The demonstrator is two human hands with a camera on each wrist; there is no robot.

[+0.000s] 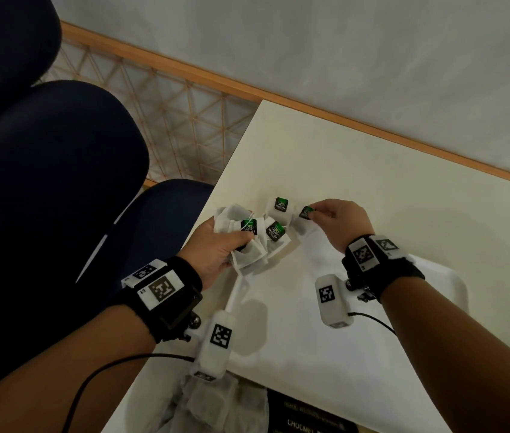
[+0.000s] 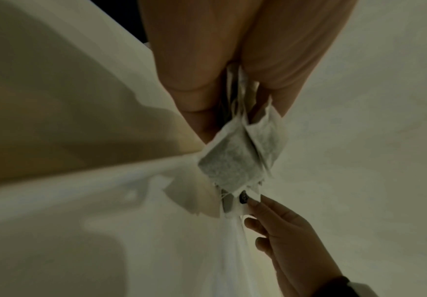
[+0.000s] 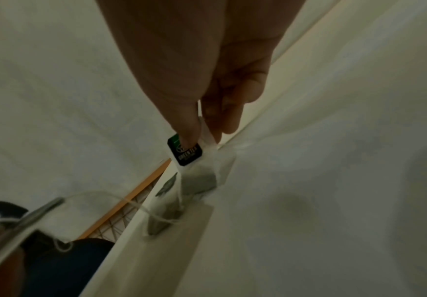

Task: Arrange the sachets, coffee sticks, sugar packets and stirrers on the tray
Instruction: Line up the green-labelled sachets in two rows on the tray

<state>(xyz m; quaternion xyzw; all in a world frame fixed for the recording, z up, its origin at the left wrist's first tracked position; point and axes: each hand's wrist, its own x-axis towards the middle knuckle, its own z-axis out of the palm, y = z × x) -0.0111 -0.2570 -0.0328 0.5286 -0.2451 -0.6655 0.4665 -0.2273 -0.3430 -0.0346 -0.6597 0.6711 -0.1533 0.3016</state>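
My left hand (image 1: 232,245) grips a bunch of white tea bag sachets (image 1: 247,251) with green and black tags, held over the far left corner of the white tray (image 1: 453,276). In the left wrist view the bunch (image 2: 232,158) hangs from my curled fingers. My right hand (image 1: 313,213) pinches the tag (image 1: 306,212) of one sachet between thumb and forefinger; its bag (image 3: 199,178) hangs below the tag (image 3: 184,153). Another sachet (image 1: 280,205) lies on the cream table (image 1: 372,182) between my hands.
More tea bags (image 1: 216,398) and a dark box printed CHOCMEL (image 1: 310,417) sit at the tray's near end. The table's left edge drops to a blue chair (image 1: 44,198). A wall with a wooden skirting (image 1: 372,129) runs behind.
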